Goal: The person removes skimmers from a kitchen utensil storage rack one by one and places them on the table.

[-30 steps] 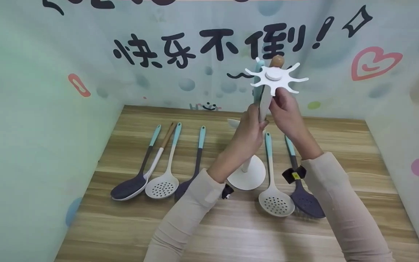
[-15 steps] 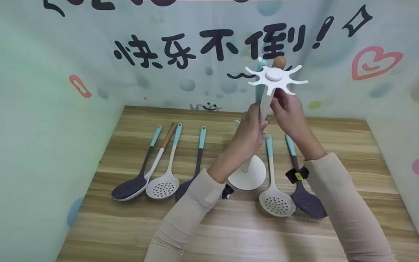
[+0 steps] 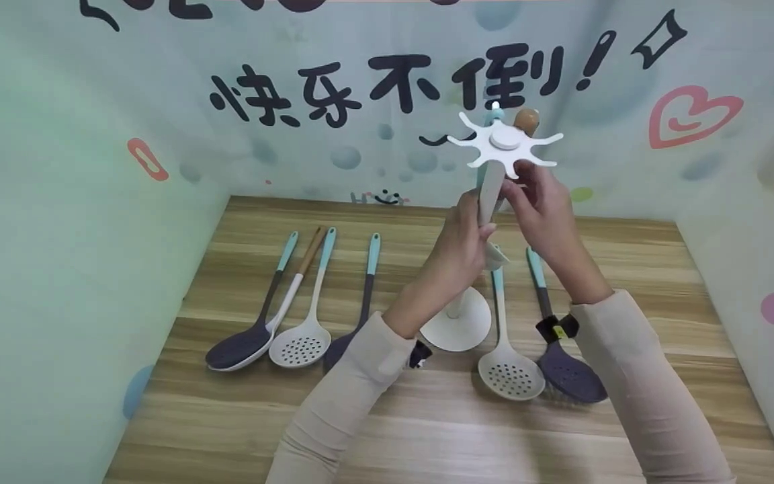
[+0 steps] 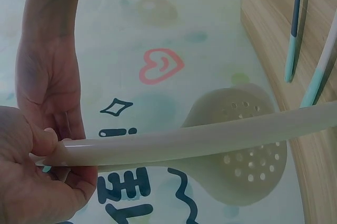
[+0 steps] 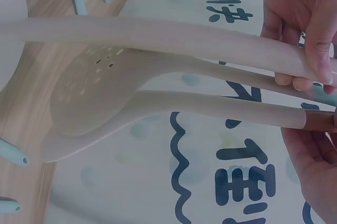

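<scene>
A white utensil stand [image 3: 504, 138] with curled hooks on top rises from its round base [image 3: 457, 333]. Round its pole [image 4: 158, 147] curl the fingers of my left hand [image 3: 457, 245], just below the hooks. A pale skimmer [image 5: 100, 97] with a teal handle [image 3: 496, 113] hangs along the stand's far side. My right hand [image 3: 545, 208] is right of the pole and grips a white utensil [image 5: 221, 107] by its brown handle [image 3: 527, 122]. That utensil's head lies partly behind the skimmer in the right wrist view, so its kind is unclear.
On the wooden table [image 3: 394, 437] lie a dark spoon [image 3: 239, 348] over a white brown-handled one, a pale skimmer [image 3: 299, 344] and a dark utensil [image 3: 369, 289] partly behind my left sleeve. Another pale skimmer [image 3: 511, 373] and a dark slotted utensil [image 3: 572, 376] lie right of the base.
The stand's hooks have turned, and the skimmer's teal handle has shifted right. My right hand and the brown handle have moved slightly right and down. My left hand stays in place.
</scene>
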Demonstrator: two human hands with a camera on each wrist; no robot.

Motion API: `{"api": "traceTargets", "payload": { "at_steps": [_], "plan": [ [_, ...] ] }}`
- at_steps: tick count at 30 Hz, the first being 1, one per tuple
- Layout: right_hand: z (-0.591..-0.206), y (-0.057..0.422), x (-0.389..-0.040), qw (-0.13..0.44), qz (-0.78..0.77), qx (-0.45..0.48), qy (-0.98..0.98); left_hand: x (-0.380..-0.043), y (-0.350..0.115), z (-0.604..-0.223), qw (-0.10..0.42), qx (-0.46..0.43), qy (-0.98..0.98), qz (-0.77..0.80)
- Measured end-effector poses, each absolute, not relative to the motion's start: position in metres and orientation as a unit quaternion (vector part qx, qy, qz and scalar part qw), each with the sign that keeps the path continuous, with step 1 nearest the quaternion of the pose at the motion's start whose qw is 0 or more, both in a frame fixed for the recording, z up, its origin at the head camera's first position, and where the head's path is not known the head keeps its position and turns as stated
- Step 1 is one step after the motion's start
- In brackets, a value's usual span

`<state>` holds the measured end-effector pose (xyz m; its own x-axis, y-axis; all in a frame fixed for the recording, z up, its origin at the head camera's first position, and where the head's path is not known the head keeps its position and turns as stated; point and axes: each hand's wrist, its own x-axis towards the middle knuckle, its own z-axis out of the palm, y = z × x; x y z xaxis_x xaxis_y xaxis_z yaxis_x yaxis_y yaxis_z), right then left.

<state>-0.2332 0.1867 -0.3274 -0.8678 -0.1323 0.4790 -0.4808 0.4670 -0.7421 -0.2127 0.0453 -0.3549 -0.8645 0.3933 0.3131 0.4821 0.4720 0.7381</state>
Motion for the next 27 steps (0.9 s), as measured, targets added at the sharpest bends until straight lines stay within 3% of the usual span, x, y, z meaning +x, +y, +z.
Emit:
{"api": "traceTargets", "payload": {
  "at_steps": [27],
  "plan": [
    [-0.326,0.201,-0.196,0.226,0.495,0.188,-0.817,-0.213,0.051,-0.35,0.014,-0.229,-0.87,-0.437]
  ]
}}
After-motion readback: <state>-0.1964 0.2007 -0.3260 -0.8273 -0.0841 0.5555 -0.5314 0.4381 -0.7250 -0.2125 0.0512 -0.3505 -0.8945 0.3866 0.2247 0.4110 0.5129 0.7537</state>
